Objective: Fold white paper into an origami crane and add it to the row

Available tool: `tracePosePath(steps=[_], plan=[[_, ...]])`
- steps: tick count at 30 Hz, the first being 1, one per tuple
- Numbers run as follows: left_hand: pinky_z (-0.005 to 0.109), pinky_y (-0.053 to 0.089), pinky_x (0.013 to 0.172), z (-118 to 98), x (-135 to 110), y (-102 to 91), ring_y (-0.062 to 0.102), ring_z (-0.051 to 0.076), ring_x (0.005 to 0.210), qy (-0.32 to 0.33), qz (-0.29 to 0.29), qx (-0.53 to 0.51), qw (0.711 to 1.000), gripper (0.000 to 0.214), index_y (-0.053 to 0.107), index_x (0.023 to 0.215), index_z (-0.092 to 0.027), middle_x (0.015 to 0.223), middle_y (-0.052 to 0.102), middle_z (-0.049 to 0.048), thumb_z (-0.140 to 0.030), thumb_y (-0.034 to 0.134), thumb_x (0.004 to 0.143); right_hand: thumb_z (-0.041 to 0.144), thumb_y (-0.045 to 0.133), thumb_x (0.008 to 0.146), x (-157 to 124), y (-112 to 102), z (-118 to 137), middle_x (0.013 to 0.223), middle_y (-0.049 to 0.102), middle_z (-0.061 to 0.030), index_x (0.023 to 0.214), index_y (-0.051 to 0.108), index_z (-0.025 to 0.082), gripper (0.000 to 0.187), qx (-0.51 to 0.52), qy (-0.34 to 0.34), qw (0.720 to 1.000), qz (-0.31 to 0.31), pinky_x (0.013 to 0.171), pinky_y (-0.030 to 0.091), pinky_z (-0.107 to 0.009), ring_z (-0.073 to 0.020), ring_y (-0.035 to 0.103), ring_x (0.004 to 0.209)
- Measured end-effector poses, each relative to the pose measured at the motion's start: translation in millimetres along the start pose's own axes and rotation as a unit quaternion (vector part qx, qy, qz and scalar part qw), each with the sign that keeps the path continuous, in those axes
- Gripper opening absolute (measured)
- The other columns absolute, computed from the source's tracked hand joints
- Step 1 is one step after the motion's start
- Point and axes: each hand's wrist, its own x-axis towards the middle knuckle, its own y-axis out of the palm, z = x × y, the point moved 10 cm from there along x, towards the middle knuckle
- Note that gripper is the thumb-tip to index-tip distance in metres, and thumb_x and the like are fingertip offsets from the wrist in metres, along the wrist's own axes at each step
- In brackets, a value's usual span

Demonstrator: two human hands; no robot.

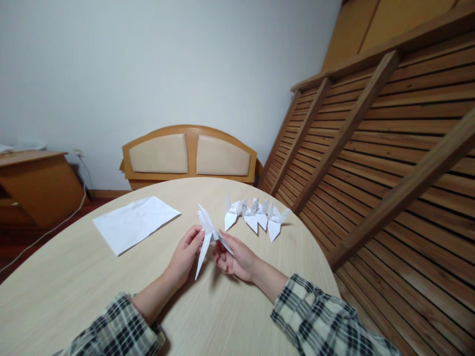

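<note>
A white origami crane (206, 236) is held up over the near middle of the round table, its long folded points spread apart. My left hand (188, 251) pinches it from the left between thumb and fingers. From the right, my right hand (236, 257) grips another part of it, with the fingers curled underneath. Some of the fingertips are hidden behind the paper. Beyond my right hand, several finished white paper cranes (256, 215) stand close together in a row.
A white sheet of paper (135, 222) with crease lines lies at the left of the round table (208, 316). Behind the table is a wooden headboard (192, 148). A slatted wooden frame (371, 148) leans along the right. A wooden desk (40, 183) stands at far left.
</note>
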Motion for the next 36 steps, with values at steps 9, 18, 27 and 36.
tracePosePath(steps=[9, 18, 27, 36], plan=[[0.022, 0.038, 0.048, 12.9, 2.4, -3.2, 0.045, 0.012, 0.052, -0.031, -0.019, 0.012, 0.999, 0.035, 0.057, 0.072, -0.018, 0.058, 0.053, -0.0043, -0.053, 0.064, 0.075, 0.04, 0.075, 0.071, -6.1, -4.9, 20.7, 0.053, 0.052, 0.0098, 0.08, 0.043, 0.02, 0.038, 0.025, -0.074, 0.997, 0.002, 0.031, 0.009, -0.015, 0.0003, 0.028, 0.03], [0.023, 0.031, 0.044, 12.1, 0.9, -1.6, 0.04, 0.012, 0.044, -0.021, -0.012, 0.129, 0.991, 0.043, 0.054, 0.066, -0.018, 0.05, 0.047, -0.0052, -0.06, 0.053, 0.076, 0.03, 0.081, 0.063, -4.1, -20.2, 25.1, 0.059, 0.057, 0.0055, 0.079, 0.05, 0.018, 0.036, 0.103, -0.093, 0.988, -0.065, 0.035, 0.027, -0.013, -0.0037, 0.045, 0.041], [0.025, 0.034, 0.05, -12.8, -0.5, -4.2, 0.041, 0.014, 0.052, 0.058, -0.036, 0.177, 0.982, 0.035, 0.057, 0.069, -0.019, 0.058, 0.049, -0.0034, -0.053, 0.054, 0.078, 0.049, 0.078, 0.067, 0.1, -17.7, 20.8, 0.061, 0.061, 0.0022, 0.078, 0.056, 0.015, 0.041, 0.094, -0.093, 0.989, -0.074, 0.039, 0.036, -0.017, -0.0067, 0.052, 0.046], [0.024, 0.028, 0.045, -14.0, -4.1, 8.1, 0.037, 0.013, 0.046, 0.055, 0.0, 0.198, 0.979, 0.04, 0.051, 0.061, -0.021, 0.048, 0.041, -0.006, -0.055, 0.054, 0.081, 0.061, 0.064, 0.073, -3.1, -42.1, 31.6, 0.045, 0.043, 0.0083, 0.066, 0.048, 0.019, 0.046, -0.124, -0.157, 0.959, -0.198, 0.034, 0.015, -0.021, -0.0042, 0.029, 0.034]])
